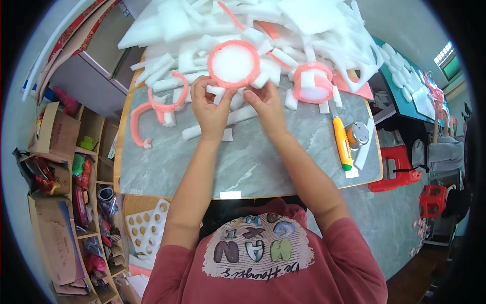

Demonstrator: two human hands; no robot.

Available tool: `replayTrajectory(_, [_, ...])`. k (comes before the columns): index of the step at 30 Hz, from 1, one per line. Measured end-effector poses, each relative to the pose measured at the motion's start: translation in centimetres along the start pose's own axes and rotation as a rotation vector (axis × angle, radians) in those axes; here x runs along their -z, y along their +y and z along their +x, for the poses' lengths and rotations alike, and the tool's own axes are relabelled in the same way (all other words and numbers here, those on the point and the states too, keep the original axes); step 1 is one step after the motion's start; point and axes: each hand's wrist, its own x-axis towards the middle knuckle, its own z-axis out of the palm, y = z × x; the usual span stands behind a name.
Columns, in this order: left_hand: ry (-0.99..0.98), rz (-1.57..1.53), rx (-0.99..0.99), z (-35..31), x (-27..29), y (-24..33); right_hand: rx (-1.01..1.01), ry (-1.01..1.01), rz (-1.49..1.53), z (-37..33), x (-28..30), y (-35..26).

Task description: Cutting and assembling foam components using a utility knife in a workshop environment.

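Note:
Both my hands are raised over the middle of the table, at a round foam piece (232,63) with a white face and a pink rim. White foam blocks stick out from its edge. My left hand (211,104) pinches its lower left edge and a small block there. On the other side my right hand (267,105) grips the lower right edge, thumb in front and fingers behind. A similar pink ring piece with white blocks (314,83) stands to the right. Curved pink foam strips (135,124) lie to the left, with a long white foam strip (243,115) behind my wrists.
White foam scraps (177,25) heap up across the table's far side. On the right lie an orange-yellow utility knife (342,144) and a round metal tin (358,134). Red stools (395,169) stand beyond the right edge; shelves with boxes (55,137) line the left.

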Motion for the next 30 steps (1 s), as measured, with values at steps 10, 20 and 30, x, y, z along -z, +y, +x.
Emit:
replayTrajectory(10, [-0.1, -0.44, 0.223, -2.6, -2.6, 2.2, -0.47, 0.072, 0.481, 0.5, 1.0, -1.3])
replayTrajectory(20, [-0.206, -0.273, 0.227, -2.3, -1.8, 1.8, -0.536, 0.126, 0.481, 0.7, 1.2, -1.2])
replayTrajectory(30, [-0.269, -0.342, 0.327, -1.6, -0.8, 0.6, -0.762, 0.181, 0.608, 1.0, 1.3, -0.6])
